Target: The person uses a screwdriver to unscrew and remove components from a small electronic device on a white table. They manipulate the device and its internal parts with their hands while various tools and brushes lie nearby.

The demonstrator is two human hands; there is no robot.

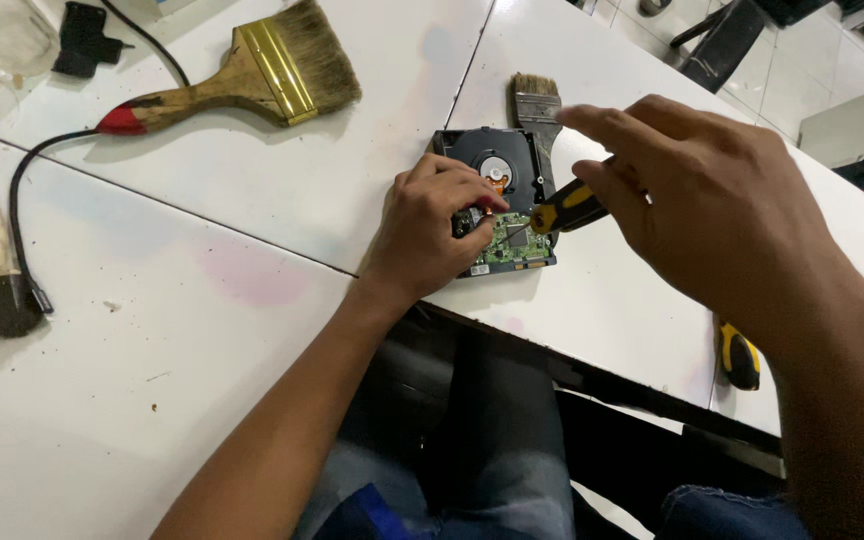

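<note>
Right hand (712, 200), screwdriver (572, 208) tip toward lower-left

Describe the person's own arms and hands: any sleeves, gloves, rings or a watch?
Both are bare. The left hand and right hand wear no gloves, and no ring shows on the visible fingers. No watch or band shows on either wrist, and no sleeve shows on either forearm up to the frame edge. The only clothing in view is dark trousers below the table.

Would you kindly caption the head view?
Left hand steadies a hard drive; right hand holds a yellow-handled screwdriver.
</note>
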